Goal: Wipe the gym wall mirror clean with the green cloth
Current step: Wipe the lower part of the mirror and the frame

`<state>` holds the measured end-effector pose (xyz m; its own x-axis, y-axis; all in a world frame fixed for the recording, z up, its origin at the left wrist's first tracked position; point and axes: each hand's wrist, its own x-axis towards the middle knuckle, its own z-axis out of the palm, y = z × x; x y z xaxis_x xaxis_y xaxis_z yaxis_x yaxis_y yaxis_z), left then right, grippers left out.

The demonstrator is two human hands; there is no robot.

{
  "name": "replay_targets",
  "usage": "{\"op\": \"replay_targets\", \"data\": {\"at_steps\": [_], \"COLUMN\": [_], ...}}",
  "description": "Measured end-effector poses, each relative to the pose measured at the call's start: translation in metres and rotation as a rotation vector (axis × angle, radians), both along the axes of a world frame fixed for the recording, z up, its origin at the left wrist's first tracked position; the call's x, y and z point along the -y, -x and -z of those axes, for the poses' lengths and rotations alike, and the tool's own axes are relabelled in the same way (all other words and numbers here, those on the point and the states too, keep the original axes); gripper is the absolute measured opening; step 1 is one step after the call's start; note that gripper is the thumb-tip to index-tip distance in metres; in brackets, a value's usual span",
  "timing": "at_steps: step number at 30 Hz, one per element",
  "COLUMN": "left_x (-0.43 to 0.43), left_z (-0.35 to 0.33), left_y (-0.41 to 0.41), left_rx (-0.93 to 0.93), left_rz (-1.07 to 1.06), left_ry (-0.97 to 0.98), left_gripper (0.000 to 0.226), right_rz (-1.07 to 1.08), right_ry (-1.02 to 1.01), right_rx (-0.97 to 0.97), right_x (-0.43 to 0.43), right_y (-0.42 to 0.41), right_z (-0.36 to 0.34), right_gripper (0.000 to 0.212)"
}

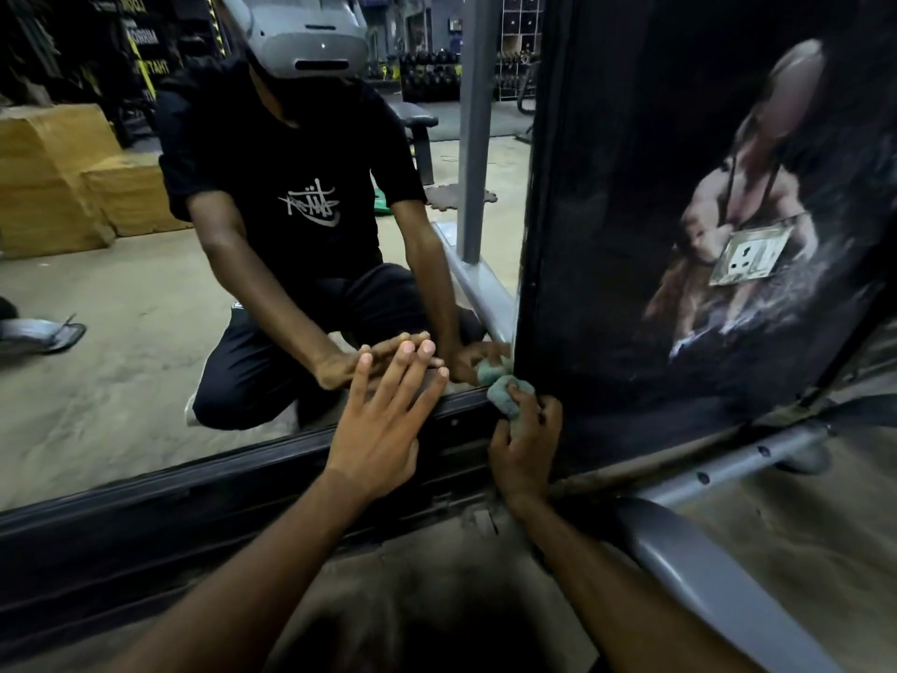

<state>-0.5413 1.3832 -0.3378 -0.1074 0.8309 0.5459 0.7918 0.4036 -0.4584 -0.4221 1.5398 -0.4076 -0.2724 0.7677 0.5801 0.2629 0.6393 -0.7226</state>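
The wall mirror (121,293) fills the left and middle of the head view and shows a crouching person in a black shirt. My left hand (383,425) lies flat with straight fingers against the glass near its bottom edge. My right hand (524,449) grips the bunched green cloth (502,393) and holds it against the mirror's bottom right corner, where the glass meets a dark poster panel. The cloth's reflection shows just above it.
A black frame rail (194,497) runs along the mirror's base. To the right stands the dark poster panel (631,235) with a wall socket (745,257). A grey metal machine bar (718,570) lies on the floor at the lower right.
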Motion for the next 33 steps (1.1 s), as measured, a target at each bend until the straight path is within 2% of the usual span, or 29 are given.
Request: {"op": "replay_targets", "data": {"at_steps": [3,5,10,12,16,17,19,22,23,24,26,29,33], "left_x": [0.026,0.043,0.073,0.081,0.087,0.088,0.088,0.09,0.09,0.091,0.094,0.096,0.095], "left_z": [0.011,0.017,0.026,0.018,-0.026,-0.039,-0.047,-0.045,-0.043,-0.043,-0.044,-0.044,-0.034], "left_y": [0.006,0.009,0.01,0.017,0.038,0.043,0.047,0.049,0.049,0.051,0.052,0.054,0.041], "left_rx": [0.009,0.029,0.071,0.079,0.055,0.031,-0.007,-0.035,-0.038,-0.04,-0.067,-0.089,0.033], "left_rz": [-0.029,-0.049,-0.156,-0.226,-0.258,-0.265,-0.277,-0.268,-0.272,-0.275,-0.275,-0.269,-0.241], "left_ry": [0.044,0.058,-0.068,-0.148,-0.288,-0.309,-0.311,-0.319,-0.318,-0.315,-0.306,-0.294,-0.297], "left_gripper": [0.104,0.103,0.112,0.114,0.099,0.099,0.104,0.108,0.108,0.108,0.109,0.106,0.102], "right_rz": [0.05,0.031,-0.305,-0.288,-0.12,-0.109,-0.166,-0.532,-0.595,-0.588,-0.508,-0.207,-0.368], "right_ry": [0.153,0.201,0.057,-0.024,-0.145,-0.185,-0.306,-0.619,-0.719,-0.754,-0.591,-0.55,-0.631], "right_rx": [-0.086,-0.065,0.021,-0.096,-0.336,-0.325,-0.164,0.159,0.217,0.189,0.007,-0.107,0.081], "right_x": [0.018,0.031,0.069,0.065,0.045,0.044,0.05,0.066,0.064,0.059,0.048,0.033,0.041], "right_y": [0.016,0.018,0.018,0.024,0.048,0.055,0.061,0.056,0.05,0.047,0.046,0.048,0.043], "right_z": [-0.005,-0.013,-0.035,-0.064,-0.149,-0.162,-0.151,-0.089,-0.078,-0.081,-0.111,-0.159,-0.123], "right_gripper": [0.045,0.044,0.038,0.041,0.047,0.05,0.055,0.042,0.036,0.031,0.029,0.044,0.054]}}
